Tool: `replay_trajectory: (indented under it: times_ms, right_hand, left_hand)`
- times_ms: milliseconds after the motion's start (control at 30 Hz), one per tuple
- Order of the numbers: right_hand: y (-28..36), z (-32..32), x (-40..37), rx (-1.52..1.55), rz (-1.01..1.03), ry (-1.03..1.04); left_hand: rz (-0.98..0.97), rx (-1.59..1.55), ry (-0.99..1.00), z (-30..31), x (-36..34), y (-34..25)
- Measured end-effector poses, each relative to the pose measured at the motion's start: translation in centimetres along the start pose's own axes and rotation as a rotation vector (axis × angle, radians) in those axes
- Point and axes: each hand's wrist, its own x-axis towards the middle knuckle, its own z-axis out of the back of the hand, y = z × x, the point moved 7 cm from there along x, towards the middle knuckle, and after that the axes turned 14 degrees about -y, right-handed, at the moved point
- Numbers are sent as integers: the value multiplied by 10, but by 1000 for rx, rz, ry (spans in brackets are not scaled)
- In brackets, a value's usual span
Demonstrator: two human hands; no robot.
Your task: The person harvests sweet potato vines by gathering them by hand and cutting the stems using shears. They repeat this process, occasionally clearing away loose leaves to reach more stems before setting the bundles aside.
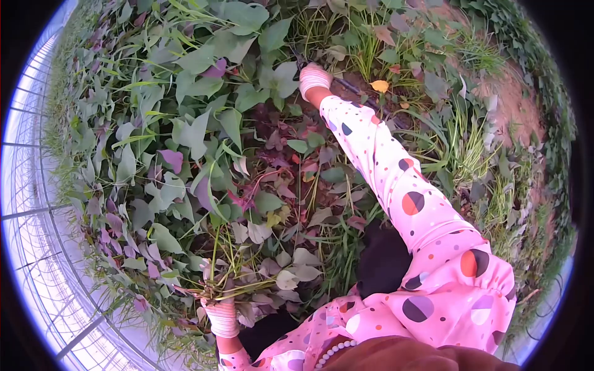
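My left hand (221, 309), in a pale striped glove, is closed around a bunch of cut-looking leafy vine stems (238, 285) at the lower left. Leaves hang from the bunch and cover part of the fingers. Further out, my right hand (314, 78), in a similar glove, is closed on a dark-handled tool (348, 85) low among the plants. The tool's handle reaches out behind the hand towards the lower right; its working end is hidden by leaves. Between my hands lie reddish and green heart-shaped leaves (288, 173) on the ground.
Dense leafy vines (185, 123) fill the left and far side. Grass clumps (467, 145) and bare reddish soil (516, 105) lie to the right. A white sheet wall with a metal grid (46, 247) curves along the left edge. My dark-clothed knees (383, 256) are below.
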Motion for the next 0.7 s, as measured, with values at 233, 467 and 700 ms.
replay_trajectory:
  times_ms: [233, 467, 700]
  right_hand:
    - [-11, -19, 16, 144, -134, -80]
    - [-48, 34, -26, 388, -68, -224]
    - [-51, 185, -167, 768, 139, -334]
  left_hand:
    - [-82, -3, -42, -6, 1, -6]
    - [-89, -42, -132, 17, -9, 14]
    - [-157, -151, -173, 45, -37, 13]
